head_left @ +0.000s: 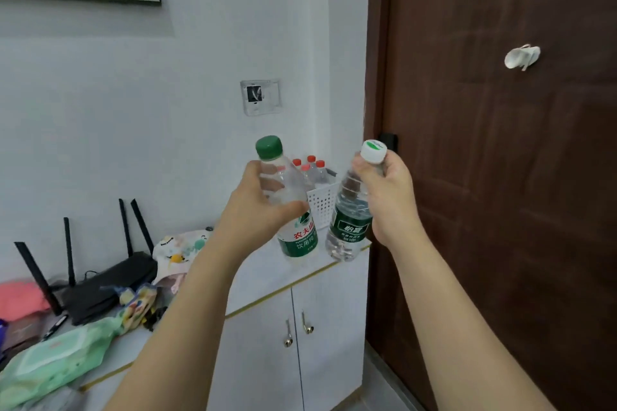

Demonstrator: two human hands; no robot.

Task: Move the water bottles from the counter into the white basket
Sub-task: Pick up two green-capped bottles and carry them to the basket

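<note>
My left hand [258,207] grips a clear water bottle with a green cap [295,233] around its upper body, held above the counter [267,272]. My right hand [389,197] holds a second clear bottle with a white cap and dark green label [349,227] near its neck. Both bottles hang tilted in the air, side by side. Just behind them, at the counter's far right end, stands the white perforated basket [323,202], which holds several red-capped bottles [312,168].
A black router with antennas [100,284], a green wipes pack [56,360], snack packets and cloth items crowd the counter's left part. A brown door [500,177] stands right of the white cabinet [300,344]. A wall switch plate [261,97] is above the basket.
</note>
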